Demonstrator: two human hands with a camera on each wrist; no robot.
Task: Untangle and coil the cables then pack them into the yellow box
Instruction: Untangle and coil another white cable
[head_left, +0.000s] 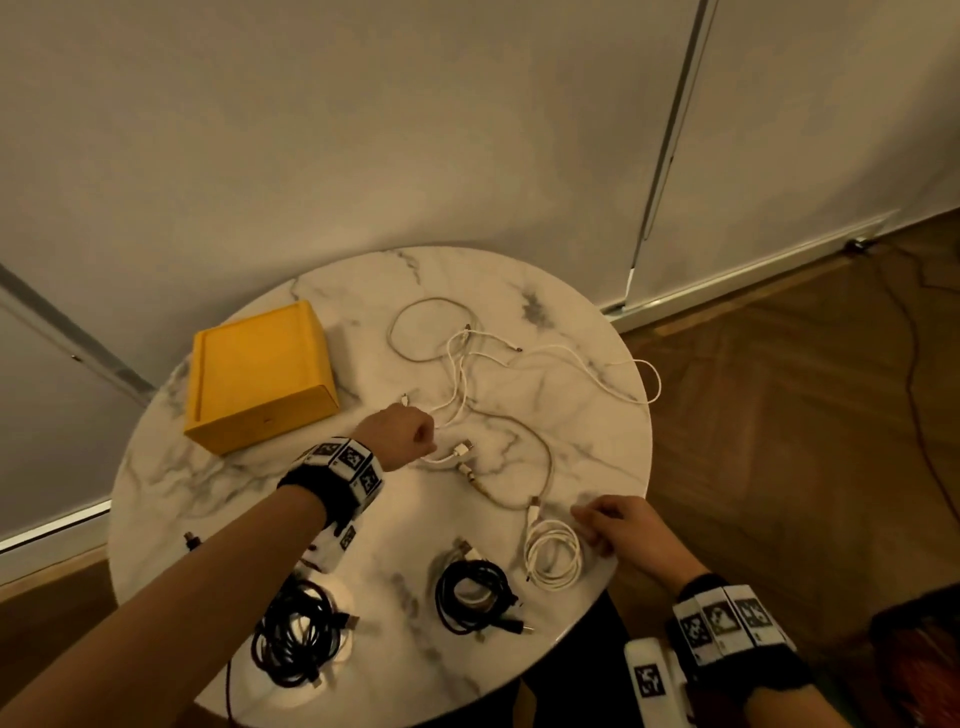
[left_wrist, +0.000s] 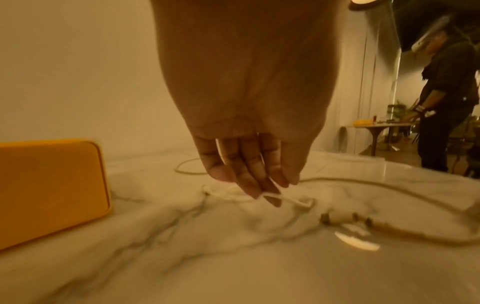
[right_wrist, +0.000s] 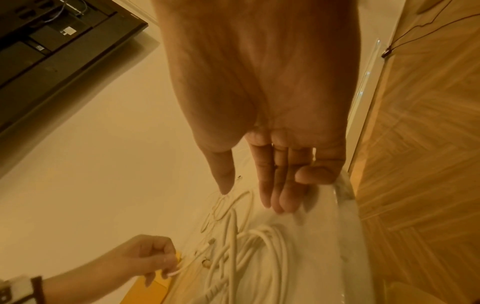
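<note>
1. No brand or word can be read anywhere; only black-and-white square code marks show on the two wristbands (head_left: 340, 462).
2. The round marble table (head_left: 582, 426) stands against a pale wall, on a wooden floor (head_left: 779, 415) with a zigzag pattern.
3. At 10 o'clock on the table sits the yellow box (head_left: 260, 374), its lid closed, nothing on it.
4. At 7 o'clock lies a coiled black cable (head_left: 296, 631); at 6 o'clock a second black coil (head_left: 475, 597).
5. The left hand (head_left: 400, 436) reaches to the table centre, knuckles up, fingers curled. In the left wrist view the fingertips (left_wrist: 255, 188) pinch a thin white cable (left_wrist: 288, 198) near its plug.
6. From the centre to 1 o'clock spread the loose white cables (head_left: 467, 358), still crossing each other.
7. At 5 o'clock lies a coiled white cable (head_left: 553, 558).
8. The right hand (head_left: 618, 525) rests just beside this coil at the table edge, palm down. In the right wrist view its fingers (right_wrist: 275, 185) are almost straight and hold nothing.
</note>
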